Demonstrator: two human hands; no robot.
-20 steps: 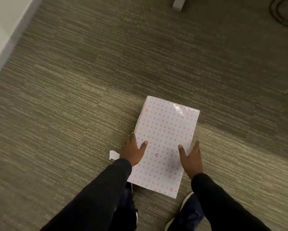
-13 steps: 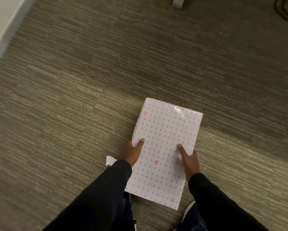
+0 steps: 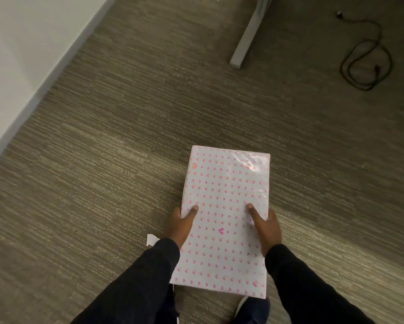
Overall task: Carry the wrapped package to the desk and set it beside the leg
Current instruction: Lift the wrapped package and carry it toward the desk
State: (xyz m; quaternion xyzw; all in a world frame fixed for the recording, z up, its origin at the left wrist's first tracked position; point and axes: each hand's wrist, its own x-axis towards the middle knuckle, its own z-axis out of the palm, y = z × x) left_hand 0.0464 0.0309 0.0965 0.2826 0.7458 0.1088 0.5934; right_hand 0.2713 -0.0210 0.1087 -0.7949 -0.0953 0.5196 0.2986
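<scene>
The wrapped package (image 3: 224,206) is a flat box in white paper with small pink hearts, held level above the carpet in front of me. My left hand (image 3: 180,226) grips its left edge, thumb on top. Gripping the right edge the same way is my right hand (image 3: 267,228). Both arms wear dark sleeves. The desk leg (image 3: 246,37), a pale grey metal foot, lies on the carpet far ahead at the upper middle, well apart from the package.
A white wall with baseboard (image 3: 44,73) runs along the left. A black cable (image 3: 365,64) lies coiled on the carpet right of the desk leg. A small white paper scrap (image 3: 150,239) sits on the floor by my left wrist. My shoes (image 3: 250,309) show below the package.
The package has risen off the floor and squared up in my hands. My view has tilted up, so the desk leg and the cable now show much more fully.
</scene>
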